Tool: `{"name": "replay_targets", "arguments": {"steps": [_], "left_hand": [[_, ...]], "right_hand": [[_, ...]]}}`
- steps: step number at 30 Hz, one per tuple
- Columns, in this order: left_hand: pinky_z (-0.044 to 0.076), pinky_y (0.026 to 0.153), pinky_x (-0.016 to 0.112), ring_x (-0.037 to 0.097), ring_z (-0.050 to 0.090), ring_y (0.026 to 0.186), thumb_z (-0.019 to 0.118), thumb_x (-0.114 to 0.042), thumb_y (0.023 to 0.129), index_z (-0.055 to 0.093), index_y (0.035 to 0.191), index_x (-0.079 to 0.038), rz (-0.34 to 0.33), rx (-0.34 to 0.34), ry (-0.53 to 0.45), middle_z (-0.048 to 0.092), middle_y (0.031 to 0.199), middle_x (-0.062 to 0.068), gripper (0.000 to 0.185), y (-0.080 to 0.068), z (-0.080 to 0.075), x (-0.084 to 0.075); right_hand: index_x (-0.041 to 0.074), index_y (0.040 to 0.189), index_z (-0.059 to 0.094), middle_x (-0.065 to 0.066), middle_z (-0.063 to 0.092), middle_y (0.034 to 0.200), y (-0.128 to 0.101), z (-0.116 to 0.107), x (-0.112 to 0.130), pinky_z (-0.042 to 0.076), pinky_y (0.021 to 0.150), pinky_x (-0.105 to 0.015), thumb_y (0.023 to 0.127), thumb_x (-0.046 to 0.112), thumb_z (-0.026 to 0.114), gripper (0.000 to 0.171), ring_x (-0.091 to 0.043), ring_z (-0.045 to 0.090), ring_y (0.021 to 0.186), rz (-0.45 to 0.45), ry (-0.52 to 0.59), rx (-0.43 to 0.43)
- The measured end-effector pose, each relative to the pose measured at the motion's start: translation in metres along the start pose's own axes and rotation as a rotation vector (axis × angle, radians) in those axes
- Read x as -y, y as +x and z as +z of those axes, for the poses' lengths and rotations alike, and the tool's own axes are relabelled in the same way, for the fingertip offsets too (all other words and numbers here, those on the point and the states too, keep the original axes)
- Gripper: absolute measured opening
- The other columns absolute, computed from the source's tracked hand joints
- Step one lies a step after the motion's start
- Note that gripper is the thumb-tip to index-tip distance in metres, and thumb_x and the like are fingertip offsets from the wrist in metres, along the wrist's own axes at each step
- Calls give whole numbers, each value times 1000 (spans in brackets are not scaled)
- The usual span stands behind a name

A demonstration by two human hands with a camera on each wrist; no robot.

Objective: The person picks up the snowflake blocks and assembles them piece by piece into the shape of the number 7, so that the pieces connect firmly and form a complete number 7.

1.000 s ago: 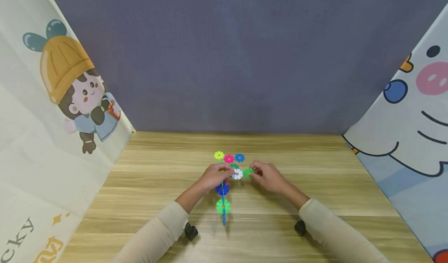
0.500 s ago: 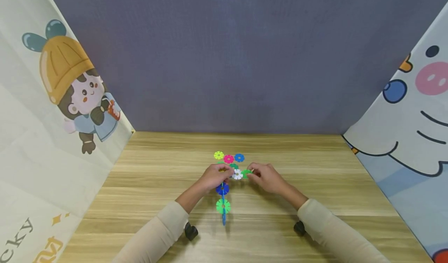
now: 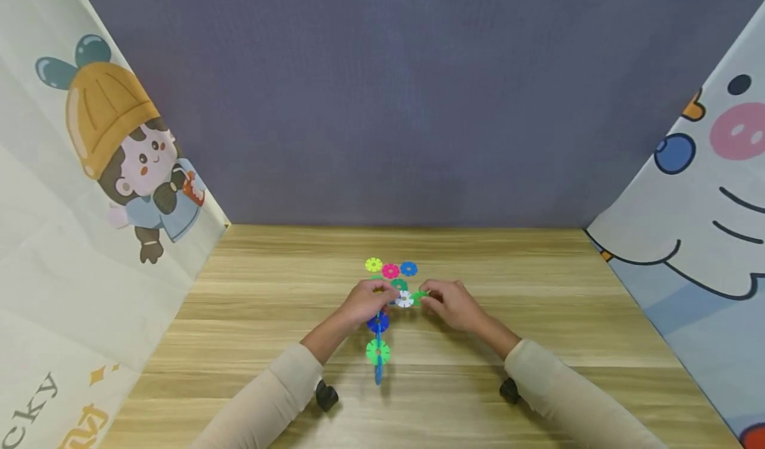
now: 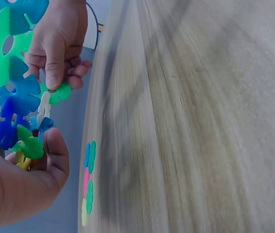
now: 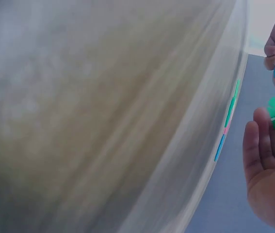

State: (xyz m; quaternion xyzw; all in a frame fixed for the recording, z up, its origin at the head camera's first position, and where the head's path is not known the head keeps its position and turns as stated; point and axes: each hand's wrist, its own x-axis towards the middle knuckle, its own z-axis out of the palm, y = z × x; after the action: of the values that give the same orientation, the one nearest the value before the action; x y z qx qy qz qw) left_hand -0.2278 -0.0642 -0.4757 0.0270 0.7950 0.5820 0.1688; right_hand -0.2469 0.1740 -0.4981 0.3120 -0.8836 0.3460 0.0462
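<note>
Slotted plastic flower discs are joined into a chain, held above the table. My left hand [image 3: 367, 303] grips the chain at its far end, around a yellow disc [image 4: 24, 160] and a green one [image 4: 29, 143]. Toward me hang a dark blue disc [image 3: 378, 321], a bright green disc [image 3: 378, 352] and a blue disc [image 3: 378, 372] seen edge-on. A white disc [image 3: 404, 299] sticks out to the right from my left fingertips. My right hand [image 3: 454, 305] pinches a green disc [image 4: 58, 93] between thumb and fingers, its edge right at the white disc's edge.
Loose discs lie flat on the wooden table [image 3: 508, 256] beyond the hands: yellow [image 3: 373, 264], pink [image 3: 391, 271], blue [image 3: 409, 269] and dark green [image 3: 399, 285]. A grey panel [image 3: 406, 103] stands behind the table, with printed cloths at both sides.
My right hand has shifted slightly left, bringing its green disc closer to the white one. The hanging chain has swung a little left; my left hand stays nearly still.
</note>
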Motion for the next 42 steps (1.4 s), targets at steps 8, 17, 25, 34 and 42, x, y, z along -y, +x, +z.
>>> {"name": "replay_targets", "arguments": {"steps": [8, 17, 25, 34, 42], "left_hand": [[41, 48, 20, 10, 52, 58, 68, -35, 97, 74, 101, -13, 10, -14, -3, 66, 79, 12, 23, -3, 4, -8], [41, 49, 18, 11, 54, 65, 67, -35, 98, 73, 99, -11, 3, -22, -34, 65, 86, 10, 25, -2, -4, -10], [42, 51, 19, 12, 56, 68, 67, -31, 99, 72, 101, -7, 1, -60, -67, 64, 85, 8, 25, 0, 3, -10], [39, 49, 19, 10, 52, 62, 66, -31, 99, 72, 99, -8, 8, -32, -54, 60, 79, 4, 23, -3, 1, -9], [40, 50, 20, 12, 53, 65, 67, -30, 98, 73, 98, -10, -6, -53, -56, 61, 83, 7, 20, -4, 0, -10]], "right_hand": [[13, 92, 70, 1, 68, 67, -1, -3, 3, 50, 54, -19, 97, 4, 65, 11, -7, 61, 57, -28, 73, -11], [13, 93, 72, 9, 64, 68, 3, -9, 3, 45, 52, -17, 98, 12, 68, 5, 4, 46, 56, -56, -20, -16], [10, 93, 73, 4, 69, 69, 2, -8, 3, 46, 51, -17, 95, 7, 71, 4, 7, 47, 56, -137, -6, -64], [12, 86, 70, 8, 60, 64, 3, -9, 1, 41, 49, -15, 94, 8, 72, 9, 8, 40, 55, -214, -58, -54], [13, 90, 73, 9, 61, 66, 5, -11, 2, 41, 50, -15, 96, 13, 70, 7, 7, 42, 56, -199, -48, 7]]}}
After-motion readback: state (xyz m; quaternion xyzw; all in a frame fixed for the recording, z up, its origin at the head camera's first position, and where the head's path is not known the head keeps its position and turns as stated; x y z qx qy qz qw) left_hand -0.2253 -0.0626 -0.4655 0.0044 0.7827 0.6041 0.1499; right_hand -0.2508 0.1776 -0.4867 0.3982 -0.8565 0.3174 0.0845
